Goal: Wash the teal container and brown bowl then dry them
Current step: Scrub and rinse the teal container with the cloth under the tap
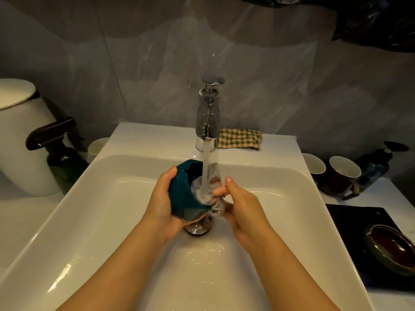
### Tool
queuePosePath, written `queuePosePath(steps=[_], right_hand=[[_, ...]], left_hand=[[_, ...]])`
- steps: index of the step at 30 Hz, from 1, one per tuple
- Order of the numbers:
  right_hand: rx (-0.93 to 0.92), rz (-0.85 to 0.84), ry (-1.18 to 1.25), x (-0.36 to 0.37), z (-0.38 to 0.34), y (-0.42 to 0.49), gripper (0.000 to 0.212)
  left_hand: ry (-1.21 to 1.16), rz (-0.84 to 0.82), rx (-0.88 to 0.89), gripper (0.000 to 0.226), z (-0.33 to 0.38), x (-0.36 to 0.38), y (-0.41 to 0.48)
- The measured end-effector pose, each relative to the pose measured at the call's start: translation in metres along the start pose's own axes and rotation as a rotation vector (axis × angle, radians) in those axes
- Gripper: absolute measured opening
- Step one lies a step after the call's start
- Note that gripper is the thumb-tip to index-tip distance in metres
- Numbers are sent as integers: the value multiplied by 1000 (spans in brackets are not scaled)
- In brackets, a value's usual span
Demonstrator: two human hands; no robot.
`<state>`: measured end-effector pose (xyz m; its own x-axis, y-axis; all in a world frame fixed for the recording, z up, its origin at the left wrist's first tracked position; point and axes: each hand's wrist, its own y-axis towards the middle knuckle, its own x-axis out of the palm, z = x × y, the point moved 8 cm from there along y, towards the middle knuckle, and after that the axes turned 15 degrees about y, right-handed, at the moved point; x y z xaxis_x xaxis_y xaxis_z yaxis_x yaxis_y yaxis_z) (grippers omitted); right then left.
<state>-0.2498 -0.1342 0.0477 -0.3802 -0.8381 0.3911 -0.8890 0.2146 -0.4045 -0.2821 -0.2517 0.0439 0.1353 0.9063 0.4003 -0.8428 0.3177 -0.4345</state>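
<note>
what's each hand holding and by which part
Left hand grips the teal container round its outer wall. Right hand pinches a wet grey cloth at the container's mouth, under the tap water.

wall (pixel 269 63): grey marbled tiles | basin (pixel 101 209): white, wet | tap (pixel 207 122): chrome, running | light: dim, warm

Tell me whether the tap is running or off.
Running: water streams from the tap into the teal container, which the left hand holds; the right hand grips a grey cloth.
</note>
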Motion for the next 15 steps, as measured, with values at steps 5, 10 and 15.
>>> queuePosePath(steps=[5, 10, 15], right_hand=[[45, 81, -64, -10, 19, 7, 40], [130, -4, -222, -9, 23, 9, 36], [-476, 93, -811, -9, -28, 7, 29]], left_hand=[[127, 30, 73, 36, 3, 0, -2], [293, -93, 171, 51, 4, 17, -7], [448, -157, -97, 51, -24, 17, -8]])
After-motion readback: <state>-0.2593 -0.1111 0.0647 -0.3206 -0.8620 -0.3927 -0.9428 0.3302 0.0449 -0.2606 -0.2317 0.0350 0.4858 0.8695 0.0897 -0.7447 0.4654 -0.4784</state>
